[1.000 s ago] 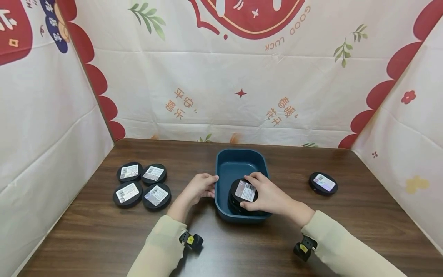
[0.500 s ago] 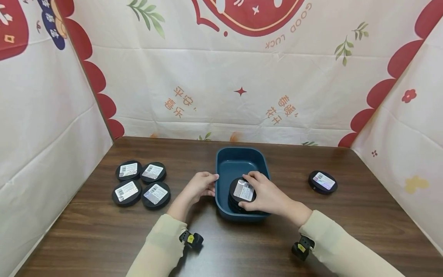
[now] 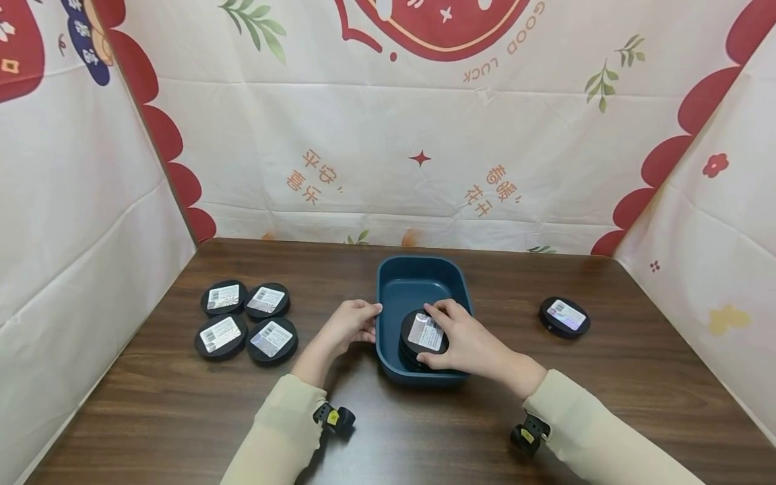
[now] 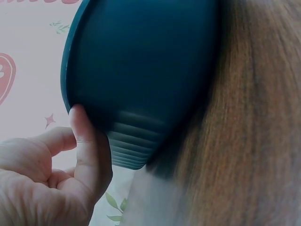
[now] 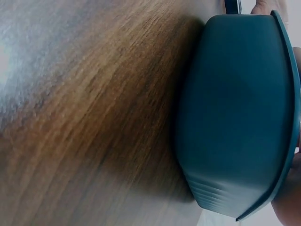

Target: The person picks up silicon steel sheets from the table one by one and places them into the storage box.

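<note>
A deep blue plastic box (image 3: 418,289) with rounded corners stands on the table. At its left rim my left hand (image 3: 348,327) pinches the edge, thumb at the top and fingers against the outside wall. The left wrist view shows this hand (image 4: 70,165) at the box's ribbed corner. Inside the near end of the box, my right hand (image 3: 469,343) grips a flat round black case (image 3: 426,333) with a white barcode label, thumb and fingers on opposite sides. This case sits on top of other black cases, mostly hidden beneath it. The right wrist view mostly shows the box's outer wall (image 5: 230,103).
Several similar black cases (image 3: 221,337) lie grouped at the left of the brown wooden table (image 3: 388,438). One more black case (image 3: 565,318) lies alone at the right. Printed white cloth (image 3: 376,121) hangs behind the table and along both sides.
The top case has shifted slightly left with my right hand and lines up more closely with the stack below. My left hand stays at the rim.
</note>
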Demonstrator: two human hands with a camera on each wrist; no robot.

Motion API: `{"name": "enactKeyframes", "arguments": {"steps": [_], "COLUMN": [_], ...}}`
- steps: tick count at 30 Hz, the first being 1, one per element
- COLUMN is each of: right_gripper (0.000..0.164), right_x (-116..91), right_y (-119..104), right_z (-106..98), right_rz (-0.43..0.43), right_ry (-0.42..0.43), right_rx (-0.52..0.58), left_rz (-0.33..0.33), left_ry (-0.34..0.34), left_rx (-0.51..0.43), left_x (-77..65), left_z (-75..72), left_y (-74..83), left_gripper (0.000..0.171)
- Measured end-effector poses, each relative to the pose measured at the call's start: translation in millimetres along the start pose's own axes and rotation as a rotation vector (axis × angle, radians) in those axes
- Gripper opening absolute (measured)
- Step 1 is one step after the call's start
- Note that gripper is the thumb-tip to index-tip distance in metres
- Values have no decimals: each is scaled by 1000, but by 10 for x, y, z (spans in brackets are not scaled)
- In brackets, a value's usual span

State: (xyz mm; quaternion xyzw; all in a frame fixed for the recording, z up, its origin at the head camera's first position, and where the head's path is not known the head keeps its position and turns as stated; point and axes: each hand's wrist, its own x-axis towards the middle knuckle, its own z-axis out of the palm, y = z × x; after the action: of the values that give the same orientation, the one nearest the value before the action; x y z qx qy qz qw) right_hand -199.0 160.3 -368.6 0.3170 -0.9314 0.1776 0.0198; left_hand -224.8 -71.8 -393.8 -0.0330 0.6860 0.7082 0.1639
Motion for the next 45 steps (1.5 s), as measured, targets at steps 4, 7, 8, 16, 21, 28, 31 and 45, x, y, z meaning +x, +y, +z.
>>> {"name": "enactKeyframes", "arguments": {"steps": [4, 7, 8, 16, 21, 28, 31, 45], "right_gripper": [84, 85, 85, 85, 85, 85, 84, 85], "right_x": [-6, -11, -14, -24, -32, -34, -33, -46], "right_y": [2, 4, 5, -9, -17, -4, -3, 14], "right_z": [7, 9, 10, 15, 24, 34, 27, -6], "right_rz": [-11, -24, -30, -54, -48, -44, -46, -111], "right_ry": [12, 18, 20, 24, 21, 24, 22, 57], "right_rx": [-4, -22, -29, -53, -51, -60, -69, -194], "left_rz": [6, 8, 8, -4, -1, -4, -2, -3], "left_ry": [0, -1, -1, 13, 12, 8, 7, 10], "left_rx": [-3, 1, 3, 2, 8, 15, 15, 21], "left_x": [4, 8, 9, -2, -12, -11, -9, 10], "left_z": [1, 0, -1, 10, 16, 12, 11, 7], "left_y": [-3, 1, 2, 0, -3, 1, 5, -9], "left_gripper": [25, 26, 26, 27, 29, 30, 29, 29]}}
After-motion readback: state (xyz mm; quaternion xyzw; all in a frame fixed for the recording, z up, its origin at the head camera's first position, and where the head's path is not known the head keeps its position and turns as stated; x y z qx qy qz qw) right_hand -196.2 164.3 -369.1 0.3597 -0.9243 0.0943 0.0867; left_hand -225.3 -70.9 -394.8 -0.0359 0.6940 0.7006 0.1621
